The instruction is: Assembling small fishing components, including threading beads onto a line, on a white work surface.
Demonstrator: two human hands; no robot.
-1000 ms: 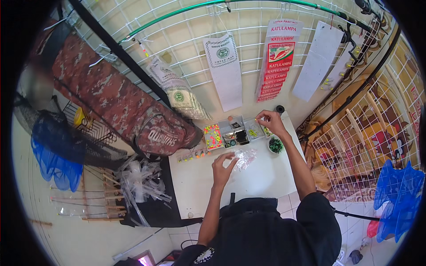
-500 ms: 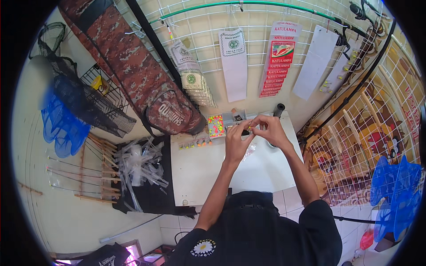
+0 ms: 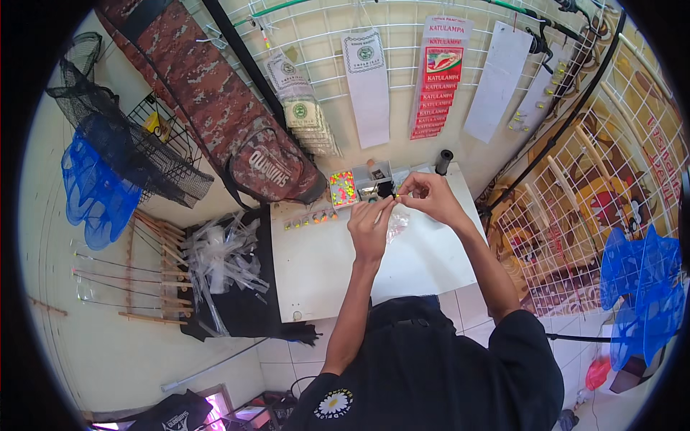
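Observation:
Over the far part of the white table (image 3: 323,269), my left hand (image 3: 370,224) and right hand (image 3: 430,198) meet at their fingertips. Both are closed in a pinch, with a tiny yellow piece (image 3: 397,197) between them, too small to name. Just beyond, a grey compartment tray (image 3: 387,171) holds dark items, partly covered by my fingers. Left of it sits an open box of bright pink, yellow and orange beads (image 3: 343,188). Small packets with coloured pieces (image 3: 310,219) lie in a row nearer me. A clear plastic bag (image 3: 397,227) rests beneath my right hand.
A dark cylinder (image 3: 445,159) stands at the table's far right. Camouflage rod bag (image 3: 266,161) leans at the left; clear plastic sleeves (image 3: 226,258) pile on black cloth beside the table. Bait packets (image 3: 437,86) hang on the white wall grid. Blue nets (image 3: 643,294) hang at right.
The whole view has shifted, so the wall and table sit higher in it. My left hand has come slightly left and nearer me, showing more of the tray. The fingertips still meet.

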